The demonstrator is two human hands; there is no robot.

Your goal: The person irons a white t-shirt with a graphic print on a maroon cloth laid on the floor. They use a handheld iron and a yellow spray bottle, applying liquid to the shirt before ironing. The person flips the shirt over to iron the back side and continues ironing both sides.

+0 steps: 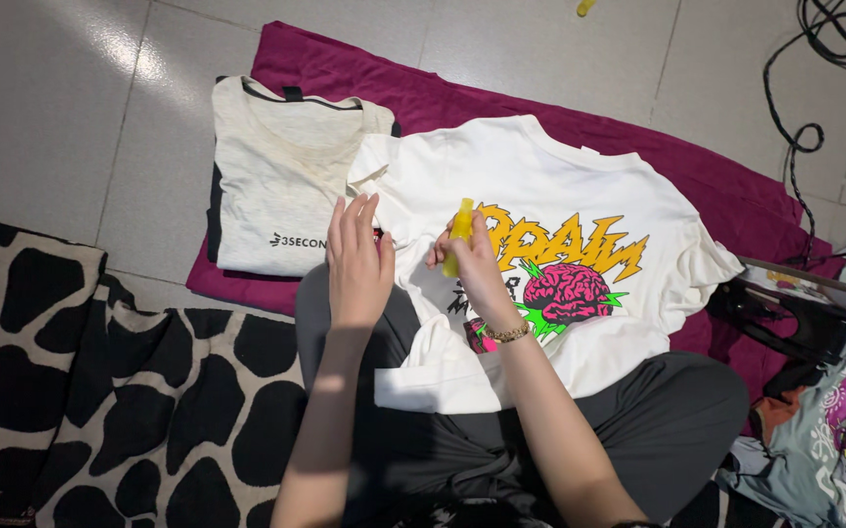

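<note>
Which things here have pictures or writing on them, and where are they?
White T-shirt, spread in the middle over the lap: yellow jagged letters, pink brain, green spikes.
Cream folded shirt, upper left on the maroon cloth: small dark print at its lower edge.
Grey-blue garment, right edge: purple and pink cartoon print.
No packages, signs or screens.

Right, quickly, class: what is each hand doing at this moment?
Left hand: open, flat on the white printed cotton T-shirt.
Right hand: closed around a small yellow plastic tube.

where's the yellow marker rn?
Head view, centre: the yellow marker is in the right hand, over the white printed T-shirt, just right of the left hand.
</note>
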